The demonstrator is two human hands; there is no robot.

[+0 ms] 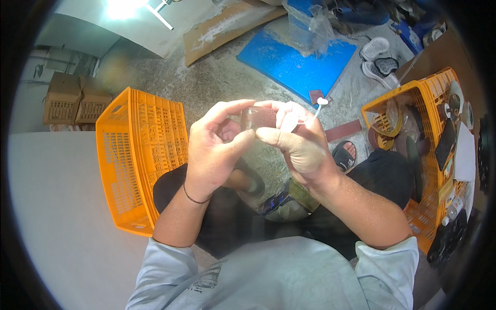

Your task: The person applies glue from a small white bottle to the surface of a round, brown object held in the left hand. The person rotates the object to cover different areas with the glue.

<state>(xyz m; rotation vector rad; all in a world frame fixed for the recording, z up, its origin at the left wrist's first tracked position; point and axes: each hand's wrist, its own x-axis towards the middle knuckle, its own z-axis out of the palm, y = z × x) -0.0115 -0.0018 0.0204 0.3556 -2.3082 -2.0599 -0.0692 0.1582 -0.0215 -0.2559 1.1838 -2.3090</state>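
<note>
Both hands are raised in front of my body around a small rectangular brownish piece (258,118) that looks partly see-through. My left hand (217,142) pinches its left end between thumb and forefinger, the other fingers curled. My right hand (302,144) closes on its right end, thumb along the near edge; the fingers behind are partly hidden. A small white piece (289,123) shows among the right fingers, its kind unclear. Beside them a thin white stem with a knobbed white end (322,102) sticks up. Pale dust coats the right thumb.
Orange plastic crates (142,155) stand at left and right; the right crate (429,98) holds discs and assorted parts. Reddish-brown strips (343,130) lie on the floor near a blue board (294,62). Cardboard boxes (75,101), white shoes (377,62) and a plastic bag (310,31) are farther off.
</note>
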